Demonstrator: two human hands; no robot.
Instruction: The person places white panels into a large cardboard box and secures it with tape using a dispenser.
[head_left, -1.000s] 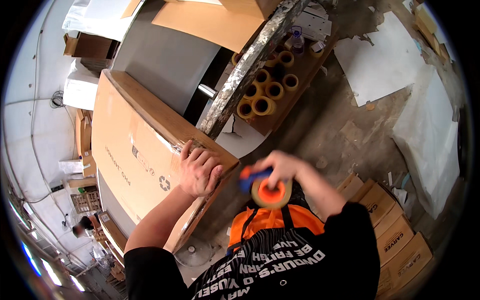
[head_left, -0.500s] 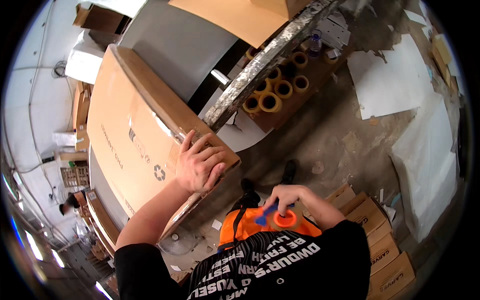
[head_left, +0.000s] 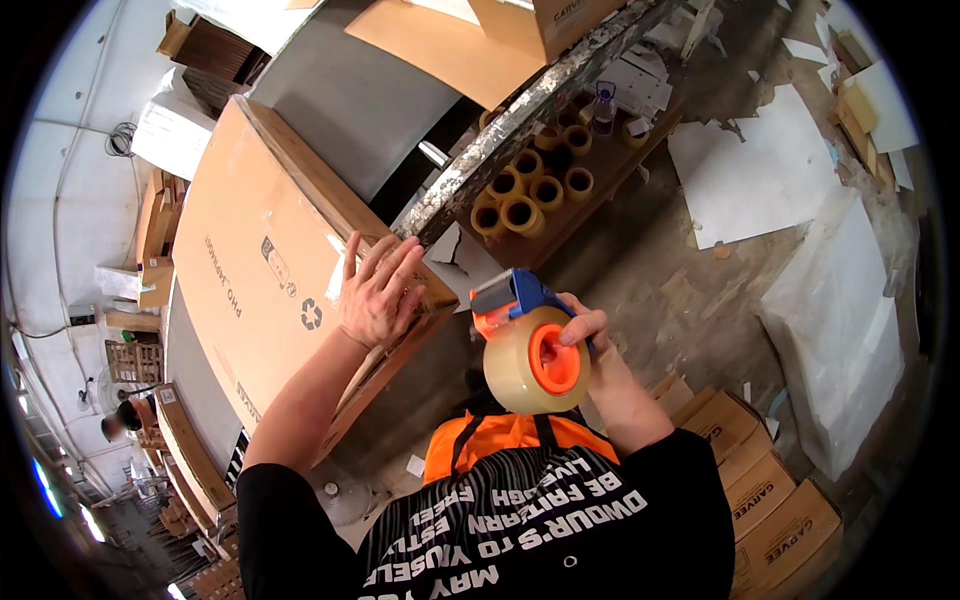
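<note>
A large brown cardboard carton (head_left: 235, 270) lies on the conveyor at the left, with tape along its edge. My left hand (head_left: 378, 292) rests flat on its top near the front right corner, fingers spread. In my right hand (head_left: 583, 328) is a blue and orange tape dispenser (head_left: 530, 288), held up in front of my body. It carries a wide roll of clear tape (head_left: 508, 368) on an orange hub. The dispenser's head is close to the carton's corner but apart from it.
A worn metal rail (head_left: 480, 165) edges the grey conveyor (head_left: 345, 95). Several tape rolls (head_left: 522, 214) stand on a low board beside it. Flat cartons (head_left: 765, 490) lie at the lower right, and white foam sheets (head_left: 835, 330) at the right. Another person (head_left: 125, 418) stands far left.
My right hand has raised the tape dispenser from beside my waist toward the carton's corner. My left hand stays on the carton, its fingers turned slightly.
</note>
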